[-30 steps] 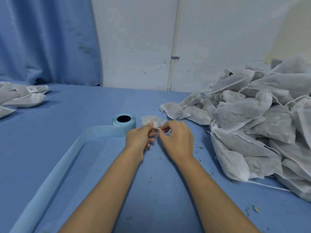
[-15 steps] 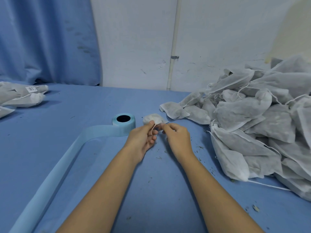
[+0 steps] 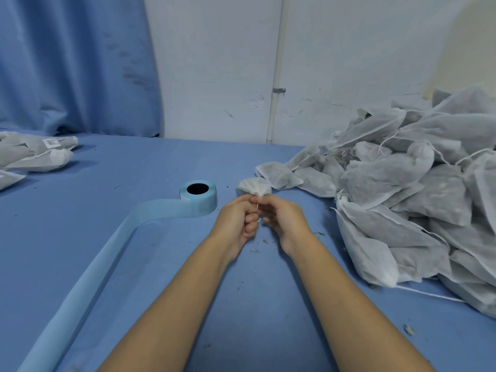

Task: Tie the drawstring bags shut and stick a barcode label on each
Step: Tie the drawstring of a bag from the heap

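Table cover [image 3: 107,224]: plain mid blue, flecked with dark crumbs.
Label roll [image 3: 202,202]: pale blue, black core hole.
Liner strip [image 3: 88,267], near left: pale blue, plain.
Small bag [image 3: 253,187]: white, plain.
Drawstring [image 3: 258,207]: white.
Bag pile [image 3: 418,200], right: greyish white, dark contents shadowing through.
Finished bags [image 3: 40,159], far left: greyish white.
Barcode label [image 3: 51,142]: white with black print.
Curtain [image 3: 72,63], far left: blue.
Wall [image 3: 220,63]: white, dark scuffs.

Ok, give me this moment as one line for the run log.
step: tying drawstring | left hand: pinches drawstring | right hand: pinches drawstring | bag: neck gathered | label roll: untouched
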`<act>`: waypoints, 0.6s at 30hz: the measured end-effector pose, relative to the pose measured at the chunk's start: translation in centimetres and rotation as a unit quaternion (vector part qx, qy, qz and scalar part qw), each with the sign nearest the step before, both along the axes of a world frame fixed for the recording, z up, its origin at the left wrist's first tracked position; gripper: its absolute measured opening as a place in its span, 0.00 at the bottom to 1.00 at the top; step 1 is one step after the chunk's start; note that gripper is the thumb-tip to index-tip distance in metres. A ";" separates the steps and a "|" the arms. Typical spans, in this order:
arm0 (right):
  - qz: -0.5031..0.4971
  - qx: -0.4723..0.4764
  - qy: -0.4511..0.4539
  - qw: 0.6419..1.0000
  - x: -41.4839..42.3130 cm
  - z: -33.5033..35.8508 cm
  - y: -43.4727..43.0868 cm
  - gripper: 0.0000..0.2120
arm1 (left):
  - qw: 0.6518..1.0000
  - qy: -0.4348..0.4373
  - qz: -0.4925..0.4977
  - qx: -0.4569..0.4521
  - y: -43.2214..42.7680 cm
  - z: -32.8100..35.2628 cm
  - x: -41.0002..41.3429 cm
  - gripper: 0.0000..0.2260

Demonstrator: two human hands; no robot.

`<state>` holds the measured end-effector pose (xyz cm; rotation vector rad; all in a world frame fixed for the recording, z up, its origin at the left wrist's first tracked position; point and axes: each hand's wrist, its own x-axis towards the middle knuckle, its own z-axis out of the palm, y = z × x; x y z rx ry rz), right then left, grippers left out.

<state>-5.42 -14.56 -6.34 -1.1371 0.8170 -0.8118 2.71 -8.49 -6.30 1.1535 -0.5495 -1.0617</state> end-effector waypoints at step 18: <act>-0.026 -0.158 0.072 0.984 -0.6 -0.4 -1.0 0.09 | 0.727 -0.660 0.149 0.115 1.3 -1.3 1.6 0.09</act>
